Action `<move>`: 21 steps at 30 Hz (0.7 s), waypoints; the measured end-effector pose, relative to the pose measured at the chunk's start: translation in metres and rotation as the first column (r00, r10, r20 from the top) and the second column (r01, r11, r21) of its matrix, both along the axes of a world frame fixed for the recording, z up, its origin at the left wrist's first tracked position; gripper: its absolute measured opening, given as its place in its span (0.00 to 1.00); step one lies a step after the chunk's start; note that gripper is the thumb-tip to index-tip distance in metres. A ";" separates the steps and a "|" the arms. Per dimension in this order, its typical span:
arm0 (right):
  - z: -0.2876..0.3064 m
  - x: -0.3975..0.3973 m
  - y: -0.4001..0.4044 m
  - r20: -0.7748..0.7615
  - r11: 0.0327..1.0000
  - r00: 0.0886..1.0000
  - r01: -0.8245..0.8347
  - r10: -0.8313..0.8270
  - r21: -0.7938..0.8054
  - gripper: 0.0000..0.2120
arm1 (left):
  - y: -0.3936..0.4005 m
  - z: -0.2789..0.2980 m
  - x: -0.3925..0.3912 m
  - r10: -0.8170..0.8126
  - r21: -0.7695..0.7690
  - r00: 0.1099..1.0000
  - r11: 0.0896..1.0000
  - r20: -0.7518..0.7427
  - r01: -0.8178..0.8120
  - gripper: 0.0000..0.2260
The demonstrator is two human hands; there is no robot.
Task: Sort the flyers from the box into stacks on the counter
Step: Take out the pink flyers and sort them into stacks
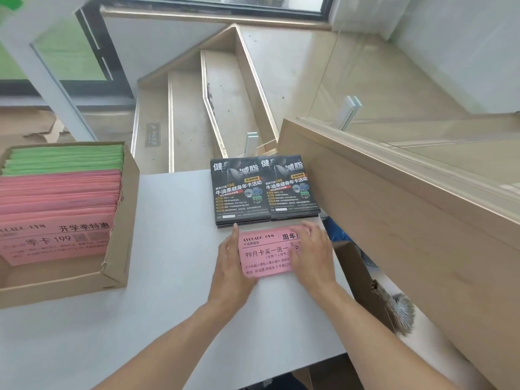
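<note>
The right hand (311, 253) covers the pink flyer's (264, 253) right end and print. The box (119, 220) runs off the left edge. The black flyers' (264, 190) small print is unreadable.

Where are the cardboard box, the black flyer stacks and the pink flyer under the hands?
cardboard box (123, 209), head view, right wall.
black flyer stacks (239, 190), head view, left stack's top sheet.
pink flyer (264, 253), head view, printed middle.

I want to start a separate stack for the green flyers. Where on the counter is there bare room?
Bare counter lies between the cardboard box and the black flyer stacks, and in front of the box near the forearms. The right side is crowded: both hands, left hand and right hand, rest on the pink flyers.
</note>
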State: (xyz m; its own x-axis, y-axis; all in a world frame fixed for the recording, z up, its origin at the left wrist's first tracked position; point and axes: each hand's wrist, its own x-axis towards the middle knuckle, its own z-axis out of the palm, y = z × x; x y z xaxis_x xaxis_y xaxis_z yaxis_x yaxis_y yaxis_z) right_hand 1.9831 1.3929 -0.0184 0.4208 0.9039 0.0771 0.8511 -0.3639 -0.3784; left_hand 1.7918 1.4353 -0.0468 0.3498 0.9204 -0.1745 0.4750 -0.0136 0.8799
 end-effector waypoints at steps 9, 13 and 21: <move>-0.015 0.007 -0.032 -0.090 0.983 0.990 0.093 -0.108 -0.156 0.23 | -0.011 0.003 0.017 0.051 0.083 0.997 0.996 -0.063 -0.045 0.48; -0.013 0.021 -0.021 -0.103 0.983 0.990 0.082 -0.099 -0.163 0.21 | -0.004 -0.001 0.029 0.059 0.079 0.998 0.995 0.014 -0.060 0.52; -0.013 0.034 -0.016 -0.110 0.985 0.992 0.048 -0.067 -0.165 0.20 | -0.002 -0.006 0.038 0.090 0.038 0.995 0.995 0.037 -0.091 0.50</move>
State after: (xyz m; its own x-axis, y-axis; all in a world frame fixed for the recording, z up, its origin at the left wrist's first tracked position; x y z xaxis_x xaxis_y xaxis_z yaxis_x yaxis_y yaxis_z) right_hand 2.0167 1.3773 -0.0314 0.4698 0.8746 -0.1200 0.7812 -0.4752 -0.4048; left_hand 1.8300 1.4331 -0.0528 0.2702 0.9545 -0.1264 0.4447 -0.0073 0.8957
